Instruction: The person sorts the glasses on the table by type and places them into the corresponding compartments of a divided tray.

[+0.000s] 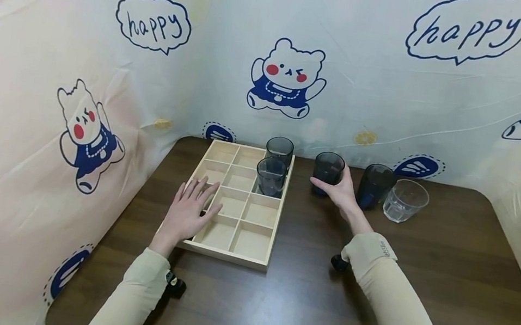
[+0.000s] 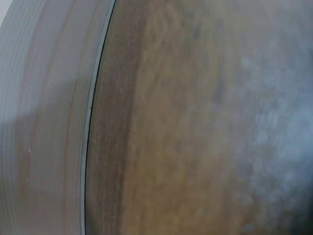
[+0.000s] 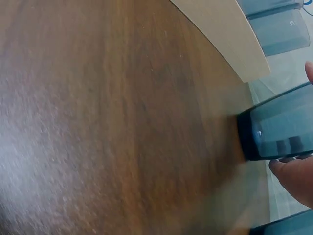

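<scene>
My right hand (image 1: 342, 191) grips a dark tinted glass (image 1: 327, 166), thumb on its near left side and fingers round the right. The same glass (image 3: 281, 125) shows upright in the right wrist view, its thick base close over the table. My left hand (image 1: 187, 213) lies with spread fingers over the left side of a pale wooden compartment box (image 1: 228, 257), holding nothing. Two tinted glasses stand in the box's right column, one in the far corner compartment (image 1: 280, 144) and another glass (image 1: 270, 177) in the compartment just nearer.
Right of my right hand stand a dark tinted glass (image 1: 376, 186) and a clear glass (image 1: 405, 201), side by side. The dark wooden table (image 1: 301, 300) meets a printed cloth (image 1: 371, 106) at the back and sides. The box's front wall (image 2: 49, 122) fills the left wrist view's left edge.
</scene>
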`<action>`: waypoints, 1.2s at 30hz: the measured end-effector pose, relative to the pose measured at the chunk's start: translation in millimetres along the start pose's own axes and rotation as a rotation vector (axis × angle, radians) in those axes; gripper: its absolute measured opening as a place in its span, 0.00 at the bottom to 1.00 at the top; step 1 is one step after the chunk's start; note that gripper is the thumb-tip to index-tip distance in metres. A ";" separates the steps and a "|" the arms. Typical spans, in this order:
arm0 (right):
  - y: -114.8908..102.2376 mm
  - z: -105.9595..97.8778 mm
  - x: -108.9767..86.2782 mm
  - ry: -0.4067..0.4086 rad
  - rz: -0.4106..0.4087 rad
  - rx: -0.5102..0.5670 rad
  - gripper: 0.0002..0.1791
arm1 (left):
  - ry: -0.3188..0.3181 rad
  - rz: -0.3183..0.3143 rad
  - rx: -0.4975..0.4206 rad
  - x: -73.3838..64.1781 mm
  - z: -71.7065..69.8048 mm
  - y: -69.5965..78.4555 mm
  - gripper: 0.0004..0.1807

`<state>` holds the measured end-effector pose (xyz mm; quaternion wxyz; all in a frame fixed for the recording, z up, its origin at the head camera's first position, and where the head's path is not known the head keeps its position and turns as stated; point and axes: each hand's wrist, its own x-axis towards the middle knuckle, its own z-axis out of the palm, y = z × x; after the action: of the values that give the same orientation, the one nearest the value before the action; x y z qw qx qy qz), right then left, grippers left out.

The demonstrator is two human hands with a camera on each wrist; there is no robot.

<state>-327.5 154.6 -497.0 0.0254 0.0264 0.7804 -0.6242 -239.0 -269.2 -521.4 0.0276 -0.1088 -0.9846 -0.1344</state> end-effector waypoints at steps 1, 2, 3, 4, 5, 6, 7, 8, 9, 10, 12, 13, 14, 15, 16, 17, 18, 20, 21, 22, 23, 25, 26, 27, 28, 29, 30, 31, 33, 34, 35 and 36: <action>1.2 0.6 -0.3 0.014 -0.003 0.006 0.61 | 0.000 0.001 -0.001 -0.2 0.6 0.0 0.42; 2.1 1.1 -0.6 0.025 -0.008 0.011 0.60 | 0.000 0.001 -0.002 -0.3 1.0 0.0 0.42; 2.7 1.6 -0.6 0.034 -0.016 0.018 0.59 | 0.002 0.001 -0.003 -0.2 1.3 0.1 0.42; 3.0 2.0 -0.5 0.041 -0.022 0.024 0.59 | 0.004 0.001 -0.004 -0.2 1.5 0.1 0.42; 3.0 2.4 -0.8 0.046 -0.025 0.034 0.58 | 0.005 0.001 -0.005 -0.1 1.6 0.2 0.42; 2.9 2.7 -0.9 0.048 -0.027 0.041 0.57 | 0.006 0.001 -0.006 0.0 1.8 0.2 0.42; 2.4 3.4 -0.5 0.050 -0.028 0.052 0.57 | 0.008 0.000 -0.007 0.1 1.7 -0.1 0.42; 2.0 3.9 -0.1 0.050 -0.029 0.064 0.56 | 0.011 0.000 -0.007 0.3 1.6 -0.4 0.42; 1.7 4.3 0.2 0.052 -0.027 0.077 0.56 | 0.013 0.000 -0.007 0.4 1.6 -0.7 0.42; 1.5 4.6 0.5 0.052 -0.025 0.088 0.55 | 0.016 0.000 -0.008 0.5 1.6 -0.8 0.42; 1.5 4.7 0.9 0.053 -0.021 0.098 0.54 | 0.022 0.001 -0.007 0.5 1.8 -1.2 0.41; 1.5 4.6 0.8 0.052 -0.017 0.098 0.54 | 0.023 0.001 -0.008 0.4 1.9 -1.2 0.41; 1.5 4.3 0.6 0.049 -0.015 0.097 0.54 | 0.023 0.001 -0.009 0.1 1.9 -1.1 0.41; 1.6 4.0 0.1 0.044 -0.013 0.097 0.54 | 0.021 0.001 -0.009 -0.2 1.9 -0.9 0.41; 1.7 3.6 -0.4 0.038 -0.011 0.098 0.53 | 0.019 0.000 -0.009 -0.5 2.0 -0.7 0.41; 1.8 3.2 -1.2 0.031 -0.010 0.100 0.53 | 0.016 -0.001 -0.007 -0.8 1.8 -0.4 0.42; 2.0 2.7 -2.0 0.024 -0.008 0.102 0.53 | 0.011 -0.001 -0.006 -1.0 1.5 -0.1 0.42; 2.0 1.7 -3.9 0.007 -0.011 0.108 0.52 | 0.007 -0.002 -0.001 -1.2 0.5 0.3 0.42; 1.9 1.3 -4.9 -0.003 -0.011 0.116 0.51 | 0.007 -0.002 0.002 -1.1 -0.3 0.3 0.42; 2.1 0.3 -6.1 -0.012 -0.009 0.120 0.51 | 0.007 -0.002 0.003 -0.8 -0.8 0.6 0.42; 2.3 -0.7 -7.2 -0.021 -0.008 0.124 0.50 | 0.006 -0.003 0.004 -0.5 -1.5 1.0 0.42; 2.1 -2.4 -9.9 -0.042 -0.005 0.133 0.49 | 0.007 -0.003 0.003 0.0 -2.4 1.5 0.42; 2.2 -3.0 -11.1 -0.052 -0.001 0.135 0.49 | 0.007 -0.004 0.002 0.1 -2.9 1.6 0.42; 2.3 -3.6 -12.4 -0.059 0.002 0.143 0.48 | 0.005 -0.004 0.003 0.2 -3.3 1.8 0.42; 2.4 -4.0 -13.9 -0.064 0.001 0.139 0.48 | 0.003 -0.004 0.003 0.2 -3.3 1.7 0.42; 2.7 -4.3 -15.3 -0.068 0.000 0.138 0.48 | 0.002 -0.004 0.003 0.3 -3.1 1.8 0.42; 3.1 -4.7 -16.7 -0.071 -0.001 0.135 0.48 | 0.000 -0.003 0.004 0.3 -2.8 1.9 0.42; 3.6 -4.9 -18.0 -0.073 -0.003 0.133 0.48 | -0.001 -0.003 0.002 0.4 -2.5 1.9 0.42; 4.2 -5.3 -20.4 -0.076 -0.007 0.131 0.47 | -0.004 -0.004 0.000 0.3 -2.0 2.1 0.42; 4.2 -5.6 -21.5 -0.079 -0.007 0.131 0.47 | -0.005 -0.005 0.000 0.3 -1.5 2.2 0.42; 4.2 -6.1 -22.5 -0.084 -0.007 0.132 0.47 | -0.006 -0.005 0.000 0.3 -1.3 2.4 0.42; 3.9 -6.6 -23.6 -0.089 -0.007 0.132 0.46 | -0.007 -0.006 0.000 0.3 -1.2 2.7 0.42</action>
<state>-303.7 161.7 -497.6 0.0562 -0.0024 0.7356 -0.6751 -238.6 -266.9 -519.5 0.0239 -0.1063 -0.9850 -0.1342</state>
